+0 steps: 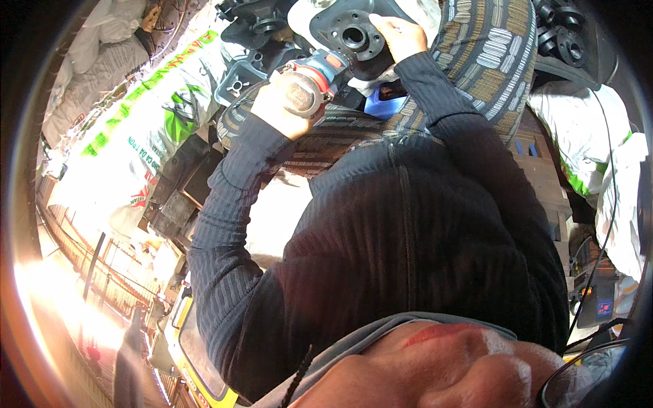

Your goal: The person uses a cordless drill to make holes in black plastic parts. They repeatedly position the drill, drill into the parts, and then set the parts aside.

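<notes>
My left hand [282, 112] is wrapped round a grey and red power tool [320, 75] with a rounded rear end. Its front points up and to the right, towards a black moulded part [350, 64]. That part has a round flange [354, 37] with a central bore and several small holes. At the part's right edge, my right hand [405, 37] grips it with the thumb on the face; the other fingers are mostly hidden behind it. The tool's tip lies close to the part's lower left side, and I cannot tell whether they touch.
Similar black parts [255, 27] lie at the upper left, and more black parts [568, 44] at the upper right. A blue container [385, 105] sits below the held part. Patterned fabric [493, 64] covers my legs. White sacks [163, 129] stand on the left; a cable [610, 177] hangs on the right.
</notes>
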`<state>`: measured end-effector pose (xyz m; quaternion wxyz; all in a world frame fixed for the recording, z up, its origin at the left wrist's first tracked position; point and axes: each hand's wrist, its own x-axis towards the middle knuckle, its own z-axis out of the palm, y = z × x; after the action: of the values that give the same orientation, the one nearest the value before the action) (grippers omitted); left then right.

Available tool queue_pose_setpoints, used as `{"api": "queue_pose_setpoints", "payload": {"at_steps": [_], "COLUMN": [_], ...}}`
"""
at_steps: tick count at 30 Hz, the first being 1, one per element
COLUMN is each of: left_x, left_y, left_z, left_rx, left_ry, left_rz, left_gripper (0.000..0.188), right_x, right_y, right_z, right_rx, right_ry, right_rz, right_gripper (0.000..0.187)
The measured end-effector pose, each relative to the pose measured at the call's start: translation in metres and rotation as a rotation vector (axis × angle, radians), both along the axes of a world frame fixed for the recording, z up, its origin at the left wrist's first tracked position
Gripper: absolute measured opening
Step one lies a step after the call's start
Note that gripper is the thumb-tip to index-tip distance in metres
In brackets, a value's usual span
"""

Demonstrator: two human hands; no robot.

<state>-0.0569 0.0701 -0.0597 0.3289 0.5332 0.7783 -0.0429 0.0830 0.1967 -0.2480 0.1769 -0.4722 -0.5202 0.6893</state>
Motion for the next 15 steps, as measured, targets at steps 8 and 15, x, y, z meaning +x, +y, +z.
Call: {"api": "queue_pose_setpoints", "payload": {"at_steps": [8,15], "left_x": [0.028,0.061], "left_y": [-0.011,-0.017], "left_z": [0.027,0.081], "left_rx": [0.198,0.064], "left_ry": [0.071,-0.342], "left_rz": [-0.151,0.496], "left_gripper": [0.034,0.027], "right_x": [0.002,0.043], "right_y": [0.005,0.023], "right_z": [0.006,0.036], "right_rx": [0.092,-1.005], "right_ry": [0.002,0.789], "right_rz": [0.006,0.117], "right_gripper": [0.034,0.043]}}
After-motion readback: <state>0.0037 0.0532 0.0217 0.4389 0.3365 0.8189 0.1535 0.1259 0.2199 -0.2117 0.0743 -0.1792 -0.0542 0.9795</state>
